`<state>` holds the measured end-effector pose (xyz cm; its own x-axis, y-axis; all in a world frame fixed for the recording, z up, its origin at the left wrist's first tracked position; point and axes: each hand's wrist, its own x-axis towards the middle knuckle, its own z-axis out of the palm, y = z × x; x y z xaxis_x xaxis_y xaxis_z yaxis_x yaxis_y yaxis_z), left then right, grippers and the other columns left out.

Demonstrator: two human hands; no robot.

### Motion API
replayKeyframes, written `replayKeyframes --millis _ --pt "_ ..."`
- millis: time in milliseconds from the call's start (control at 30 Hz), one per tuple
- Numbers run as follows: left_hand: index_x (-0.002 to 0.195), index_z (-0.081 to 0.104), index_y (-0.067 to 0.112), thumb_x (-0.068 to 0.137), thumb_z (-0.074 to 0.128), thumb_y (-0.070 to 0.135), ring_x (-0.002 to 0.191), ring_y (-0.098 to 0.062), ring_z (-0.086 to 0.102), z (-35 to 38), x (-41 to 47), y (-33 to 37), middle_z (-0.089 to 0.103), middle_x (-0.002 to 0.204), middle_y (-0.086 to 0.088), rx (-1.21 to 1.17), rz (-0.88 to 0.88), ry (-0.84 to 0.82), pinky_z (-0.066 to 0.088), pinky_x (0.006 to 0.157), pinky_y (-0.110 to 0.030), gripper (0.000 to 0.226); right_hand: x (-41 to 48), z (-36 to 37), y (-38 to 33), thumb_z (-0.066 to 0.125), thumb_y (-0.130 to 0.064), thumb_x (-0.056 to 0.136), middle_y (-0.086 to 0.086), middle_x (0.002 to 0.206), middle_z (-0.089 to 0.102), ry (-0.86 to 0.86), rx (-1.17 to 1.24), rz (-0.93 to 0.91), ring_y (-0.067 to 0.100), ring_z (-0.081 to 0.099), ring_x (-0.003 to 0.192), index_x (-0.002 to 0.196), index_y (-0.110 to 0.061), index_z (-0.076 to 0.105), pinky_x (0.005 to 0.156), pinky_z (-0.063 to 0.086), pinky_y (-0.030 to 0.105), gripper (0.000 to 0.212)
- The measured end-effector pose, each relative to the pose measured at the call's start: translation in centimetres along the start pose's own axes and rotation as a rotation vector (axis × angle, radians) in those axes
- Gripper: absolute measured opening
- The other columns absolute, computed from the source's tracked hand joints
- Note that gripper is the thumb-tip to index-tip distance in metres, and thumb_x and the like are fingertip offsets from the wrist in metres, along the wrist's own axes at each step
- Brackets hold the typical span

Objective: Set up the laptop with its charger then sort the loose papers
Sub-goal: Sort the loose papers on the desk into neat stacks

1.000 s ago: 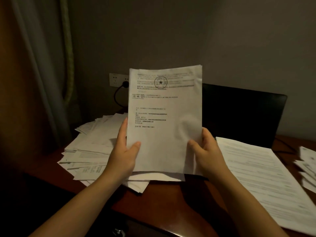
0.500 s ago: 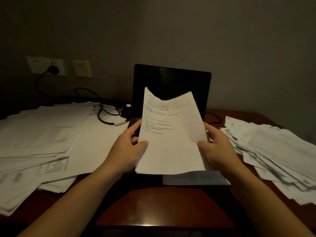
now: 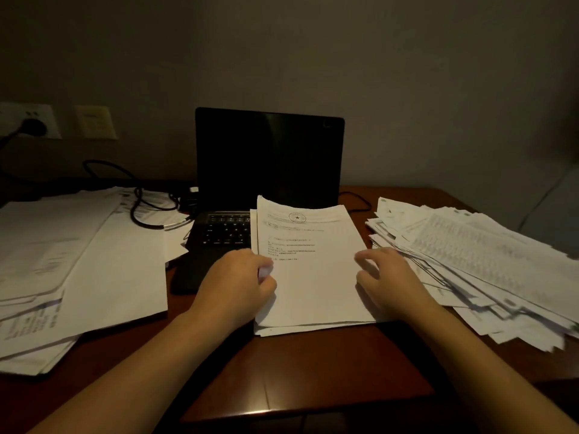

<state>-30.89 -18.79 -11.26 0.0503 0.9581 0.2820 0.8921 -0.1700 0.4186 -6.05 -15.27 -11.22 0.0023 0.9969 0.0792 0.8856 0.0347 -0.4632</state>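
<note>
Paper sat at the middle of the desk [image 3: 313,371]: a neat white stack [image 3: 316,286], its top sheet printed with a round star seal and a few short lines of type. Its far left corner lay over the right part of the keyboard of the laptop [image 3: 269,158], which stood open with a dark screen near the wall. The left grip [image 3: 238,285] pinched the stack's left edge, fingers curled with a scrap of white showing between them. The right grip [image 3: 388,278] rested on the right edge, fingers bent and blurred; whether it held the sheets could not be told. A loose left pile [image 3: 94,264] spread beside the laptop, and a right pile [image 3: 476,258] fanned out just beside the right grip. A black cable [image 3: 144,211] looped over the left pile toward the laptop, and a plug [image 3: 31,128] sat in a wall socket.
</note>
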Motion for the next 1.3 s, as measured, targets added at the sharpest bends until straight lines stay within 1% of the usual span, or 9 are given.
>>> replayKeyframes --millis 67,267,400,567,667,867,1000,1200,1300 --pt "0.111 0.072 0.019 0.097 0.055 0.029 0.091 -0.009 0.052 0.2 -0.3 -0.2 0.060 0.098 0.007 0.030 0.008 0.016 0.048 0.078 -0.024 0.025 -0.1 0.4 0.2 0.050 -0.033 0.100 -0.002 0.153 0.043 -0.005 -0.066 -0.011 0.024 0.036 0.140 0.139 -0.032 0.053 0.112 0.035 0.046 0.039" --pt "0.123 0.065 0.037 0.096 0.050 0.049 0.120 -0.011 0.039 0.6 -0.2 -0.8 0.049 0.122 0.011 0.140 0.007 0.039 0.031 0.102 -0.033 0.033 0.1 0.4 -0.1 0.044 -0.043 0.101 -0.002 0.163 0.024 0.009 -0.271 -0.021 0.027 0.021 0.148 0.140 -0.037 0.047 0.117 0.025 0.053 0.040" --pt "0.126 0.061 0.037 0.095 0.045 0.060 0.134 -0.010 0.029 0.7 -0.3 -1.2 0.043 0.136 0.010 0.108 -0.002 0.017 0.024 0.110 -0.037 0.042 -0.1 0.5 -1.1 0.051 -0.053 0.097 0.000 0.167 0.011 0.068 -0.238 -0.059 0.026 0.010 0.153 0.142 -0.037 0.046 0.119 0.020 0.055 0.048" --pt "0.141 0.045 0.038 0.098 0.040 0.060 0.152 -0.017 0.002 -0.2 -0.9 -2.5 0.027 0.158 0.005 0.070 -0.046 -0.010 0.008 0.121 -0.047 0.049 -1.0 1.1 -4.1 0.054 -0.052 0.096 -0.003 0.167 0.013 0.090 -0.165 -0.185 0.023 0.009 0.153 0.141 -0.037 0.049 0.121 0.019 0.051 0.048" --pt "0.143 0.042 0.041 0.098 0.040 0.060 0.153 -0.017 -0.005 -1.4 -1.7 -3.7 0.024 0.161 0.005 0.064 -0.060 0.033 0.003 0.122 -0.049 0.049 -1.5 1.8 -6.7 0.056 -0.050 0.096 -0.006 0.165 0.017 0.069 -0.146 -0.263 0.020 0.012 0.153 0.134 -0.037 0.054 0.121 0.021 0.048 0.040" --pt "0.143 0.042 0.044 0.098 0.041 0.060 0.153 -0.013 0.000 -5.4 -4.9 -8.7 0.027 0.159 0.009 0.025 -0.130 0.103 0.008 0.123 -0.047 0.048 -2.2 5.1 -13.6 0.056 -0.042 0.098 -0.006 0.161 0.027 0.020 -0.077 -0.464 0.015 0.019 0.150 0.128 -0.033 0.059 0.118 0.025 0.036 0.031" --pt "0.143 0.041 0.044 0.098 0.040 0.062 0.153 -0.015 0.001 -9.1 -6.6 -13.9 0.026 0.160 0.009 0.118 -0.287 0.118 0.007 0.121 -0.048 0.049 -2.2 7.9 -18.6 0.056 -0.039 0.099 -0.006 0.155 0.034 -0.058 -0.007 -0.620 0.014 0.029 0.145 0.122 -0.033 0.063 0.113 0.034 0.033 0.025" --pt "0.153 0.023 0.044 0.092 0.030 0.076 0.154 -0.021 -0.001 -13.1 -8.8 -21.4 0.012 0.167 0.006 0.279 -0.498 0.040 0.002 0.121 -0.057 0.070 -1.5 10.7 -24.7 0.057 -0.036 0.099 -0.013 0.135 0.052 -0.205 0.126 -0.690 0.004 0.053 0.113 0.116 -0.032 0.066 0.093 0.046 0.018 0.019" --pt "0.157 0.010 0.044 0.081 0.021 0.088 0.155 -0.019 -0.001 -13.1 -9.9 -23.4 0.004 0.168 0.006 0.268 -0.523 -0.054 -0.002 0.122 -0.054 0.089 -0.9 11.5 -26.6 0.062 -0.033 0.097 -0.010 0.127 0.062 -0.287 0.251 -0.614 0.007 0.059 0.113 0.114 -0.031 0.067 0.095 0.050 0.025 0.018"
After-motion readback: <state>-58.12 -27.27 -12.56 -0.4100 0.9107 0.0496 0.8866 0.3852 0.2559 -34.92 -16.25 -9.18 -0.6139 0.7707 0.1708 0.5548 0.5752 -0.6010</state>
